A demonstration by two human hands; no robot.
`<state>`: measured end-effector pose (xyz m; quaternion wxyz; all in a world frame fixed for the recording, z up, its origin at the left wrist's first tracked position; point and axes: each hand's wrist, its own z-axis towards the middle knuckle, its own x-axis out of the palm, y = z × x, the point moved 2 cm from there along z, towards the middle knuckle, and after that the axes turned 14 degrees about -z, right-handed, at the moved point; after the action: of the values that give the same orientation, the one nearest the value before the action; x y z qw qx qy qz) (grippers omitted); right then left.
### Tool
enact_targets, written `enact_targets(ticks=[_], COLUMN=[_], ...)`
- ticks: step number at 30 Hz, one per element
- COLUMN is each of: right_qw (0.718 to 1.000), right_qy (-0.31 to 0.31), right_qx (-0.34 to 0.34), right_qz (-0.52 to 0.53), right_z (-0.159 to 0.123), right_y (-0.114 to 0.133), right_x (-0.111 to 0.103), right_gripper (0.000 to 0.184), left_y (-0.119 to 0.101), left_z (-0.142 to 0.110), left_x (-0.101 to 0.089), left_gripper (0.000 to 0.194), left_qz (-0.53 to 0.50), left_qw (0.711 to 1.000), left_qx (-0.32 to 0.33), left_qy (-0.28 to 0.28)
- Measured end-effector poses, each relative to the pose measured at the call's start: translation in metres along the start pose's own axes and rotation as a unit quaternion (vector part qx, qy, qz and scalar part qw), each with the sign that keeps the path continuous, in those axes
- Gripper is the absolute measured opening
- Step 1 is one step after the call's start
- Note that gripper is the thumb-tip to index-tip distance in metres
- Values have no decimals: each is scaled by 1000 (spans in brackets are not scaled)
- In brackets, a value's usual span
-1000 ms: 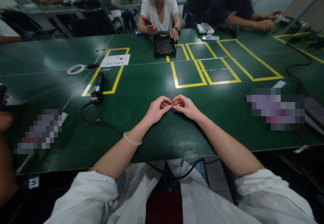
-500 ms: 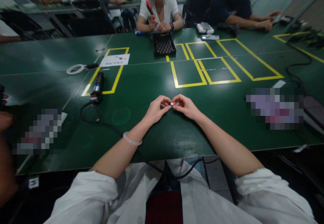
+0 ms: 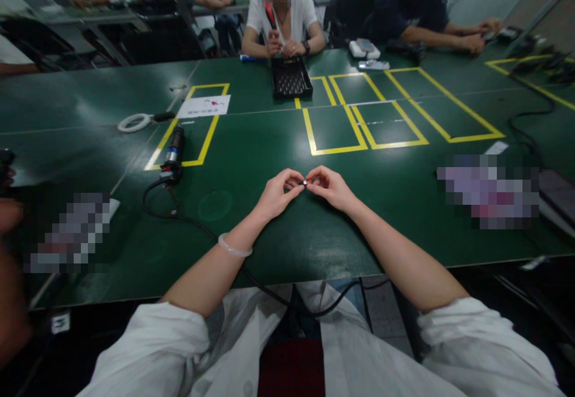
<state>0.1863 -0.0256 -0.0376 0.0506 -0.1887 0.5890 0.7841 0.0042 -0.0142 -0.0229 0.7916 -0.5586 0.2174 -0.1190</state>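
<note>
My left hand (image 3: 284,192) and my right hand (image 3: 329,185) meet fingertip to fingertip above the green table (image 3: 287,235). Pinched between them is a tiny part (image 3: 305,182) with white, orange and dark areas. Its kind is too small to make out, and fingers cover most of it. Both thumbs and forefingers press on it from either side. On my left wrist sits a pale bangle (image 3: 234,247).
An electric screwdriver (image 3: 174,148) with a black cable lies left, by a paper sheet (image 3: 204,106) and a white cable loop (image 3: 133,123). Yellow tape (image 3: 339,150) marks rectangles. A black tray (image 3: 291,88) stands before a person (image 3: 283,23) opposite. Blurred items lie at both sides.
My right fingers have shifted slightly around the tiny part, and less of its white area shows. My left hand has barely moved. Across the table, the person's hands have moved slightly.
</note>
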Motion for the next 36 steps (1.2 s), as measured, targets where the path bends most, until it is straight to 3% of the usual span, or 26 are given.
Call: enact_targets(ticks=[9, 15, 22, 27, 36], right_qw=[998, 997, 1000, 999, 992], right_qy=[25, 44, 1, 10, -6], right_qx=[46, 58, 19, -26, -46], right_qz=[38, 38, 25, -42, -120], right_z=[-1, -1, -1, -2, -4], right_y=[2, 1, -1, -3, 3], right_x=[-1, 2, 0, 2, 1], right_gripper=[39, 41, 35, 40, 19], left_y=[-3, -6, -3, 0, 0], left_z=[-2, -3, -2, -1, -2], left_x=[3, 4, 0, -2, -2], left_gripper=[28, 20, 21, 23, 23], left_qz=[10, 30, 32, 23, 24], left_qw=[999, 999, 999, 1000, 1000], left_qx=[3, 17, 16, 6, 7], left_qy=[33, 34, -6, -11, 2])
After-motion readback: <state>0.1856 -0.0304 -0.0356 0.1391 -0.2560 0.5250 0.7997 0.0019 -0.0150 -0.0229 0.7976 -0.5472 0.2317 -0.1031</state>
